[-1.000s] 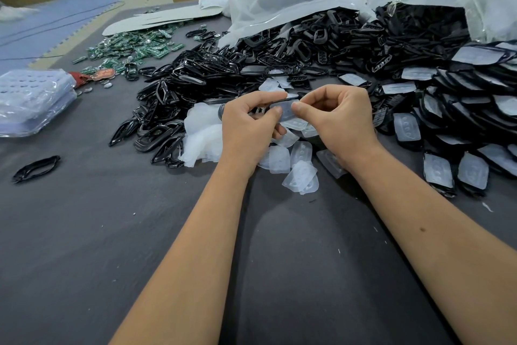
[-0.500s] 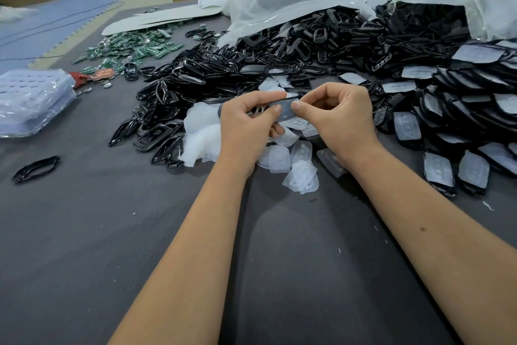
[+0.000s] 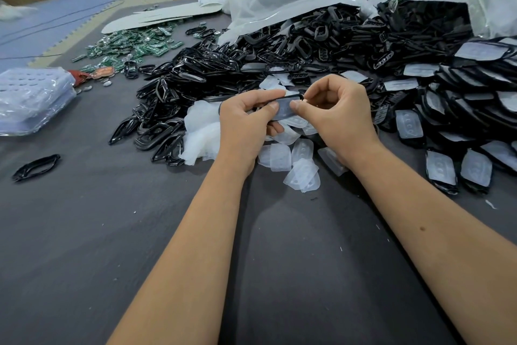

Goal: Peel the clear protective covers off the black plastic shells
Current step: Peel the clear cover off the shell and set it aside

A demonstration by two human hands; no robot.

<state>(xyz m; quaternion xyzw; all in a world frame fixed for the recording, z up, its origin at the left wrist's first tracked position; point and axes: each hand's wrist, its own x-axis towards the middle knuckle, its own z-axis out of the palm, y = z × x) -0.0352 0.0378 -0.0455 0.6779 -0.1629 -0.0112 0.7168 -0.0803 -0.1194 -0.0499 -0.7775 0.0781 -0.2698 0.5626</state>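
Black plastic shell (image 3: pixel 291 97) with clear protective cover (image 3: pixel 284 108): head view, held above the grey table (image 3: pixel 112 232), in front of the piles. Left hand (image 3: pixel 246 123): fingers curled round the shell's left end, thumb on the cover. Right hand (image 3: pixel 340 115): thumb and forefinger pinching at the shell's right end; cannot tell whether they grip the cover's edge. Loose peeled covers (image 3: pixel 293 160): just below the hands. Covered shells (image 3: pixel 447 126): heaped right. Black frames (image 3: pixel 212 73): heaped left. Green circuit boards (image 3: pixel 134 45): far left.
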